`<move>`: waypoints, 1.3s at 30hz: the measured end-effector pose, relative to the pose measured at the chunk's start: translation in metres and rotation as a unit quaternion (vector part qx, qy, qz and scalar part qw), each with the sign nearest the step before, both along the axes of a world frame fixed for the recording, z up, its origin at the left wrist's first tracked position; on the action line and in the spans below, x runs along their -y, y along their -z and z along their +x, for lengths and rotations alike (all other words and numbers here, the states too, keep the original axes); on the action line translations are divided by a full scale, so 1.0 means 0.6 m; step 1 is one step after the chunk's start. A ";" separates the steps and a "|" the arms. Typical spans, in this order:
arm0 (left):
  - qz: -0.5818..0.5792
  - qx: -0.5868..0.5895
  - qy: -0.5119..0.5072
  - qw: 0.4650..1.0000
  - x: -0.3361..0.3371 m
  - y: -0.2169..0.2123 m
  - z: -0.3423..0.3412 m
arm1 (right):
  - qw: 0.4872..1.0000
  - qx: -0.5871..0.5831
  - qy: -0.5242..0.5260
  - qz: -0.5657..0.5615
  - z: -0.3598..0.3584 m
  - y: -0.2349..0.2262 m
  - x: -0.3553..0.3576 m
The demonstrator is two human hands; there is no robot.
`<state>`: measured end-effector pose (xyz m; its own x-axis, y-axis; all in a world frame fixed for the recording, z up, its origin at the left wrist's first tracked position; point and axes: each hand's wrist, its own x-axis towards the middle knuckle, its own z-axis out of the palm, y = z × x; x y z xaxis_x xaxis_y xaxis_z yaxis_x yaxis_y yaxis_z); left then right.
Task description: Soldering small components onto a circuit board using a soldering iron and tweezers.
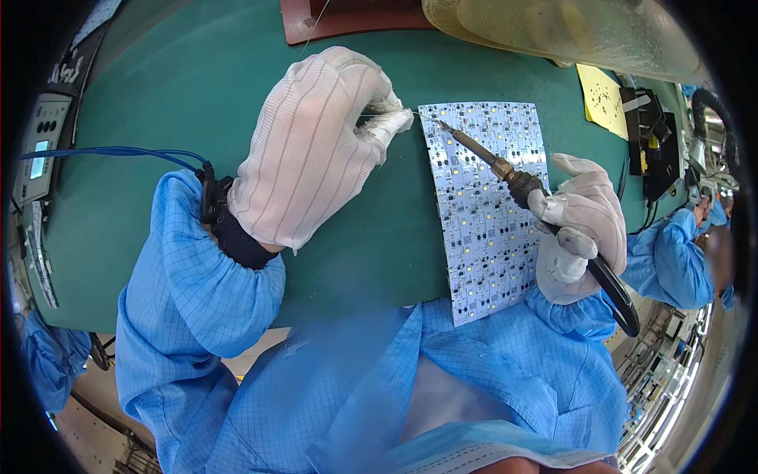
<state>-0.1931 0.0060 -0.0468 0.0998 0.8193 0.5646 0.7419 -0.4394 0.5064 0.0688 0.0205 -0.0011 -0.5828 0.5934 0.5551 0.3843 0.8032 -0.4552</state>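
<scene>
My left hand (316,146), in a white striped glove, pinches a thin strand of solder wire (418,115) between thumb and forefinger. The wire's end reaches the upper left corner of a white circuit board panel (482,213) dotted with small components. Gloved too, my right hand (584,225) is closed around a soldering iron (505,171). The iron's tip meets the board's upper left area, close to the wire end; whether the two touch is too small to tell. A black wrist strap (213,193) with a blue cord circles my left wrist.
Green matting (371,245) covers the bench. A grey device with a display (39,150) stands far left. At the back are a reddish-brown tray (355,20) and a translucent cover (568,28). A yellow sponge (604,101) and a black holder (659,142) sit at right. Co-workers (683,257) sit beyond.
</scene>
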 end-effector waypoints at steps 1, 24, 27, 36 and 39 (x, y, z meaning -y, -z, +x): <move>-0.005 0.006 -0.007 1.000 0.001 -0.002 0.001 | 1.000 0.000 0.000 0.000 0.001 0.003 -0.001; -0.015 0.002 0.007 1.000 0.002 0.002 0.001 | 1.000 -0.013 -0.001 -0.001 -0.003 0.002 -0.001; -0.010 -0.001 0.003 1.000 0.001 0.001 0.002 | 1.000 -0.028 -0.009 0.009 -0.003 0.005 -0.004; -0.010 0.003 0.000 1.000 -0.005 0.000 0.002 | 0.999 -0.033 -0.003 0.006 -0.002 0.006 -0.008; 0.009 -0.009 -0.004 1.000 -0.001 -0.009 -0.003 | 0.999 -0.043 -0.013 0.013 0.000 0.002 -0.007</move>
